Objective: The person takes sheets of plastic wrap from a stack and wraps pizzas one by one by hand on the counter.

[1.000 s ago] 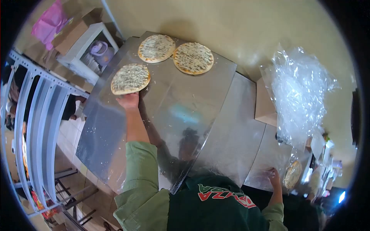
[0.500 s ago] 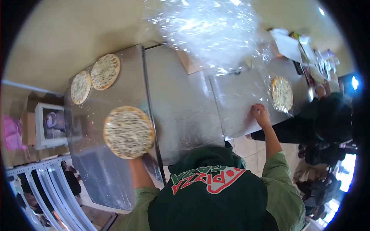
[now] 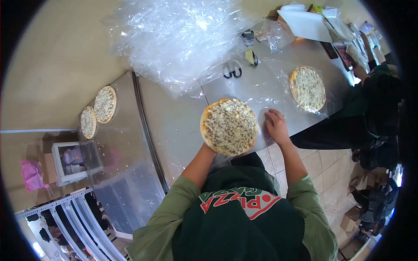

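My left hand (image 3: 208, 148) supports a round pizza (image 3: 230, 127) from below, and the fingers are hidden beneath it. Pale shredded topping over a darker layer covers the crust. To the right of this pizza, my right hand (image 3: 276, 125) is low over the steel table with fingers bent together at the edge of a clear plastic bag (image 3: 264, 102). The bag's outline is hard to make out against the metal. Further right lies another pizza (image 3: 308, 89) inside clear plastic.
A large heap of clear plastic bags (image 3: 178, 39) covers the back of the table (image 3: 167, 117). Scissors (image 3: 232, 69) and a tape roll (image 3: 251, 57) lie beside it. Two pizzas (image 3: 105, 104) rest on the left table. A co-worker (image 3: 376, 104) stands at the right.
My left hand has carried the pizza from the left table rightward over the middle one. My right hand is now closer to the pizza, and the view has shifted right.
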A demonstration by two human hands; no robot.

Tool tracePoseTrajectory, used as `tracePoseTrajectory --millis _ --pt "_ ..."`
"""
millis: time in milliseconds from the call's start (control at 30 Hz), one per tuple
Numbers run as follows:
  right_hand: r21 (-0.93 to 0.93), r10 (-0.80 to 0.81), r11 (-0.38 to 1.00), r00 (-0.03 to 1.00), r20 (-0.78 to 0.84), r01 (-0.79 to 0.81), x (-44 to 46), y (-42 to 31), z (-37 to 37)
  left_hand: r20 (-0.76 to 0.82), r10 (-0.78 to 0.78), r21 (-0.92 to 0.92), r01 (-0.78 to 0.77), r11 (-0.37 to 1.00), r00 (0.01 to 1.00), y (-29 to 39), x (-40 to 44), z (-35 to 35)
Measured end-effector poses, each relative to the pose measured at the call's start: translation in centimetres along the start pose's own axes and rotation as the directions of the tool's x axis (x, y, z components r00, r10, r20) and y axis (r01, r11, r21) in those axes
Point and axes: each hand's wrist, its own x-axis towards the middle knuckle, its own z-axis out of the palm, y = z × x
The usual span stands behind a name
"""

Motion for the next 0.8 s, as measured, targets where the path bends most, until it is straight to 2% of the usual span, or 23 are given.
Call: tracePoseTrajectory --millis 100,167,200,267,300,367,433,467,500,533,567,600,633,667,700,767,800 --pt "0.002 0.017 1.0 0.999 0.03 -0.017 -0.4 -0.4 -0.2 -0.014 -0.03 0.005 0.03 1.0 0.999 -0.7 0.6 0.2" --pt "0.006 0.016 1.0 0.999 0.036 -0.016 -0.5 -0.6 -0.2 -0.114 0.027 0.067 -0.02 0.998 0.993 -1.1 -0.1 0.5" --pt "0.007 0.01 1.0 1.0 0.029 -0.01 -0.4 -0.5 -0.1 -0.218 0.096 0.132 -0.068 0.989 0.971 -1.1 -0.9 0.8" --pt "-0.006 -0.002 1.0 1.0 0.004 0.002 -0.2 -0.4 0.2 -0.401 0.233 0.277 -0.126 0.953 0.886 -1.2 -2.5 1.6" --pt "-0.024 -0.008 1.0 1.0 -0.013 0.008 -0.3 -0.1 0.6 -0.407 0.281 0.386 -0.115 0.915 0.869 -1.1 -3.4 2.8" --pt "-0.042 -0.009 0.999 0.998 -0.057 0.007 -0.5 -1.1 0.6 -0.485 0.359 0.387 -0.172 0.906 0.797 0.9 -6.2 2.4" --pt "-0.037 0.004 0.999 0.994 -0.106 -0.008 -1.3 -5.2 0.9 -0.527 0.533 0.555 -0.207 0.806 0.662 4.2 -9.8 2.4" --pt "-0.07 -0.154 0.987 0.984 -0.091 0.148 -2.0 -5.6 2.9 -0.474 0.619 0.705 -0.15 0.693 0.626 6.6 -11.4 3.0" --pt "-0.103 -0.247 0.962 0.966 0.071 0.253 -3.0 -7.9 5.2 -0.411 0.692 0.827 -0.077 0.557 0.594 8.9 -13.2 3.7" --pt "-0.017 -0.371 0.922 0.892 0.258 0.388 -4.3 -12.1 5.8 -0.238 0.806 0.97 0.179 0.167 0.541 11.4 -14.4 4.3" --pt "0.182 -0.55 0.831 0.73 0.405 0.525 -5.4 -12.7 10.2 -0.023 0.836 0.874 0.417 -0.249 0.548 13.5 -14.8 4.7" --pt "0.268 -0.593 0.798 0.619 0.516 0.54 -6.4 -16.6 11.0 0.104 0.797 0.736 0.493 -0.464 0.595 15.0 -15.0 4.9" --pt "0.253 -0.616 0.743 0.484 0.622 0.62 -7.5 -18.8 14.2 0.215 0.727 0.545 0.538 -0.643 0.652 16.2 -15.0 5.1" --pt "0.287 -0.719 0.64 0.423 0.552 0.713 -8.5 -20.0 16.5 0.302 0.632 0.315 0.551 -0.773 0.714 16.9 -14.9 5.1" --pt "0.312 -0.808 0.524 0.347 0.477 0.792 -9.3 -20.8 18.4 0.194 0.633 0.324 0.559 -0.763 0.75 17.3 -14.7 5.3" --pt "0.283 -0.792 0.494 0.291 0.537 0.822 -10.0 -22.5 21.5 -0.027 0.606 0.335 0.578 -0.744 0.795 18.1 -14.6 5.8" --pt "0.271 -0.783 0.476 0.262 0.565 0.837 -10.4 -23.1 22.4 -0.006 0.58 0.369 0.541 -0.756 0.815 18.5 -14.6 5.6"
